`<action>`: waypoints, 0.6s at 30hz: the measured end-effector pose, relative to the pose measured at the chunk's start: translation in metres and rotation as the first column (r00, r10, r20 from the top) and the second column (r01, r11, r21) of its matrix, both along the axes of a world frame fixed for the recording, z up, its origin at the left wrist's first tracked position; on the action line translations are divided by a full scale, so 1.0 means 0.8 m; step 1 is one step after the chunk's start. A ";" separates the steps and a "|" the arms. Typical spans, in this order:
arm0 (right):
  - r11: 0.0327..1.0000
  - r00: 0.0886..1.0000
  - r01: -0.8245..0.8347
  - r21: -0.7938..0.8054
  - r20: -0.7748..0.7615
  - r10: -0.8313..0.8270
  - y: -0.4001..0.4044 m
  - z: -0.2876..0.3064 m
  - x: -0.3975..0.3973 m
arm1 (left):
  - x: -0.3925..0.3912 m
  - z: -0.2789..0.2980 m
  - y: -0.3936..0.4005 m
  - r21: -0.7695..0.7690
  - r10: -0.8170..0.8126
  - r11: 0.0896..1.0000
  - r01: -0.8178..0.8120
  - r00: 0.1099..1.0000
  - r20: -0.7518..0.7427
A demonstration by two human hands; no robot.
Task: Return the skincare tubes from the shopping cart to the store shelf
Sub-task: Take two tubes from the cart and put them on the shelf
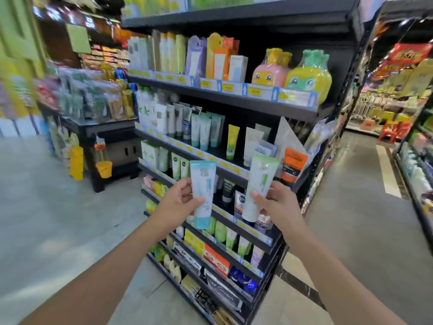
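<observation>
Both hands are up in front of the shelving, each with a tube in it. The left hand [180,202] is clasped round a white tube with teal trim [203,193]; thumb across the front, fingers behind, cap end pointing down, the crimped end on top; the tube stands close to upright. The right hand [274,202] grips a white tube with green trim [259,186] low on its body, thumb on the front face; this one leans, its top tipped to the right, cap end down as well. The two tubes are side by side but apart — dark shelf showing between them.

Outward from there: both tubes are held in the air in front of the black store shelf [234,99], at the level of its middle tiers, touching no shelf. Just past the green-trimmed tube sits an orange and black tube [294,164] at the shelf end; above the teal-trimmed one stands a row of teal tubes [206,132], and a yellow tube [232,141] stands alone beside them. Higher up — a pink bottle with a cartoon face [269,69] and a yellow and green one [309,73] next to it. Yellow price tags run along the shelf edges; grey floor lies either side; the picture is blurred at its margins.
</observation>
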State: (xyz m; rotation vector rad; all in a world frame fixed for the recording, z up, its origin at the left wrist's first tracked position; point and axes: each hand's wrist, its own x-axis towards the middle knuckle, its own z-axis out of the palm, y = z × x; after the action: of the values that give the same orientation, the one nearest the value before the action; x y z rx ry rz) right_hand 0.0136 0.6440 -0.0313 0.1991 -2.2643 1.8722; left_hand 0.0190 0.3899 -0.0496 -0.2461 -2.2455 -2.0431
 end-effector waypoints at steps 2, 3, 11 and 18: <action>0.999 1.000 -0.018 -0.038 -0.007 0.018 -0.021 -0.001 -0.036 | -0.025 0.004 -0.022 -0.009 0.024 1.000 -0.024 1.000 -0.011; 0.998 1.000 -0.024 -0.050 -0.002 0.024 -0.031 -0.002 -0.055 | -0.037 0.007 -0.033 -0.010 0.035 0.999 -0.035 0.999 -0.007; 0.991 0.997 -0.058 -0.120 0.040 0.064 -0.114 -0.016 -0.204 | -0.150 0.030 -0.109 0.030 0.121 0.992 -0.122 0.992 0.034; 0.998 0.999 -0.054 -0.031 0.000 0.054 -0.171 -0.023 -0.289 | -0.240 0.029 -0.173 0.097 0.127 0.987 -0.131 0.991 0.046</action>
State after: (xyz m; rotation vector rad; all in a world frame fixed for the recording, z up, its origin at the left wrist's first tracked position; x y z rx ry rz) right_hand -0.2176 0.5074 -0.0501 0.2574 -2.2506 1.9331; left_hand -0.1733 0.2514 -0.0262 -0.0508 -2.1118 -2.1019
